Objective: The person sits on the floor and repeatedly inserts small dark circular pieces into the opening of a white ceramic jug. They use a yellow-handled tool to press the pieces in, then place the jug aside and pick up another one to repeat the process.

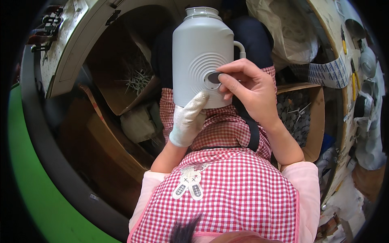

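A pale grey vacuum jug rests on my lap, its neck pointing away from me and its handle on the right. Raised concentric rings surround a round spot on its side. My left hand, in a whitish glove, holds the jug near its lower end, thumb laid on the side and the other fingers hidden beneath. Bare, my right hand pinches a small dark round disc between thumb and forefinger. The disc is tilted and overlaps the centre of the rings; whether it touches the jug I cannot tell.
An open cardboard box of grey discs stands to the right; another with thin grey sticks is on the left. Beyond the right box lies a clear plastic bag. Yellow-handled tools lie on the right-hand bench. A green surface curves along the left.
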Available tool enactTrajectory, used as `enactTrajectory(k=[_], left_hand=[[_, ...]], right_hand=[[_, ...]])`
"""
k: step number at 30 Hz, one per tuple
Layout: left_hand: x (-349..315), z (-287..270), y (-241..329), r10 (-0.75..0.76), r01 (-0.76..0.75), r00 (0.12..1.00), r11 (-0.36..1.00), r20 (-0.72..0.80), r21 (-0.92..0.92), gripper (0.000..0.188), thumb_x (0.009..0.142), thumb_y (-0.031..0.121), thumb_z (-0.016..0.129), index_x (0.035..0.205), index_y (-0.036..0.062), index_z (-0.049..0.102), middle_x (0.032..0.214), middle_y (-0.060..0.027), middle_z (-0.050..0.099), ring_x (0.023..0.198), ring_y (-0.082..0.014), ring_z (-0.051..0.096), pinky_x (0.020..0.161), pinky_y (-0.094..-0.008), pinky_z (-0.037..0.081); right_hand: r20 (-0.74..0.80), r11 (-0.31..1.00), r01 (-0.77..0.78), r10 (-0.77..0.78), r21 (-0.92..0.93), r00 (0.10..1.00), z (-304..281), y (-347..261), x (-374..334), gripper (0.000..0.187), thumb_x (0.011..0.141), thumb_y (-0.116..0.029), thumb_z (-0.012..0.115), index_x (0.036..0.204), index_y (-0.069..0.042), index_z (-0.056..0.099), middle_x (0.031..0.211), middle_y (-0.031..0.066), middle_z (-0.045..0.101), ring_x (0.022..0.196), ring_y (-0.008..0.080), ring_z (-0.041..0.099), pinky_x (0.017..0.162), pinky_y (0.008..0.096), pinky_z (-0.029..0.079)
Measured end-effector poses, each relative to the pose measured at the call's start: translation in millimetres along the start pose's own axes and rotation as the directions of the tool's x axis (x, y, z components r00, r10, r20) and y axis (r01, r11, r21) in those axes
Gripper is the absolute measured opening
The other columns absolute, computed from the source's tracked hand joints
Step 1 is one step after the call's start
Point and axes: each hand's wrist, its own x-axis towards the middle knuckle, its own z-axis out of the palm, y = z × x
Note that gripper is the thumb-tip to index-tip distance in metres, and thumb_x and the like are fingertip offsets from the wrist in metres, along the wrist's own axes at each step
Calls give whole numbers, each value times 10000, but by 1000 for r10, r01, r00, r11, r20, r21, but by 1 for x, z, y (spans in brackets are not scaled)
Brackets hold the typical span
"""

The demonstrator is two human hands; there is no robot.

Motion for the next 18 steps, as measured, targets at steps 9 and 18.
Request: enactTrajectory(k=[9, 18], left_hand=[[3, -7, 2, 54, -77, 994, 963, 93, 260, 411, 1035, 76, 588, 1435, 5, 521, 1359, -103, 631, 1247, -212, 610, 1102, -365, 469], [10, 5, -7, 97, -87, 995, 963, -26, 255, 351, 994, 88, 694, 1322, 4, 602, 1223, -90, 677, 1074, -163, 654, 940, -314, 529]], right_hand=[[98, 951, -309, 305, 30, 947, -19, -6, 6, 139, 967, -134, 749, 975, -5, 699, 760, 11, 691, 613, 51, 642, 534, 192, 496], [35, 954, -208, 220, -214, 975, -10, -2, -4, 181, 957, -183, 763, 924, -20, 693, 718, 18, 686, 586, 67, 636, 523, 205, 487]])
